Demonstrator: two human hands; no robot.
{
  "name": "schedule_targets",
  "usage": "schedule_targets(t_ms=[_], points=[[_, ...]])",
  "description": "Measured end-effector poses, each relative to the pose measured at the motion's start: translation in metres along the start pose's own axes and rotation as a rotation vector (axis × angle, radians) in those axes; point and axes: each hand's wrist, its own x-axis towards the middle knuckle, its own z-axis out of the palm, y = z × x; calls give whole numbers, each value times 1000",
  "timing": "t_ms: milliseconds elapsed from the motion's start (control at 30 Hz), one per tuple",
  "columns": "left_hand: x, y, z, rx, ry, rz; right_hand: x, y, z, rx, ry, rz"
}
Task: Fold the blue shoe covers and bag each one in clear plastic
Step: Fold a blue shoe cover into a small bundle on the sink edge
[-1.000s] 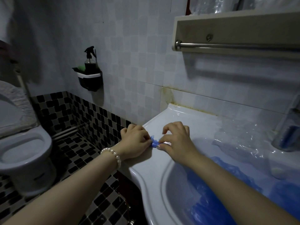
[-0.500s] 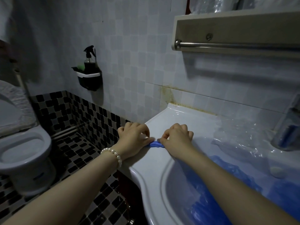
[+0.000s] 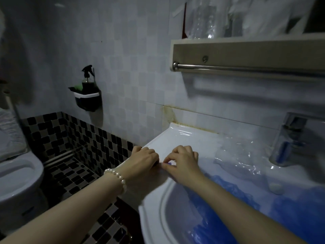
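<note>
The small folded blue plastic shoe cover, half a second ago stretched between the hands, is now compacted, pinched by right hand against clenched left hand on the white counter. Folding is judged nearly complete; bagging remains.

White sink carries it all: both hands at nine o'clock on its rim, clear plastic at two o'clock, blue shoe covers heaped in the basin.

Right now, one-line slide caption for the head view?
Both hands, left hand and right hand, pinch a folded blue shoe cover on the sink rim.
</note>
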Motion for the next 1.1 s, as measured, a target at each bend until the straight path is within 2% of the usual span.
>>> schedule_targets(t_ms=[67,100,167,233,400,633,700,767,833,900,967,1033,1100], points=[[8,13,-2,-52,-75,-72,-4,6,-13,184,-52,28],[12,20,-4,-152,-96,-95,-6,10,-21,335,-79,66],[20,36,-9,-434,-144,-143,-14,20,-41,595,-87,145],[29,49,-13,-769,-204,-209,-23,33,-58,707,-47,206],[48,86,-16,-1346,-198,-345,-32,53,-88,1093,29,356],[69,112,-13,-1553,-102,-403,-25,64,-85,1714,68,561],[70,111,-10,-1536,-101,-357,-23,67,-81,1776,48,588],[71,108,-6,-1453,-83,-336,-23,71,-78,1733,14,621],[71,105,1,-1274,-28,-358,-23,73,-75,1582,7,660],[72,104,10,-953,39,-355,-21,74,-74,1216,82,628],[73,106,20,-717,110,-337,-17,75,-75,793,230,477],[71,108,27,-653,183,-370,-13,79,-79,382,339,349],[68,105,32,-602,265,-402,-7,86,-84,-19,355,290]])
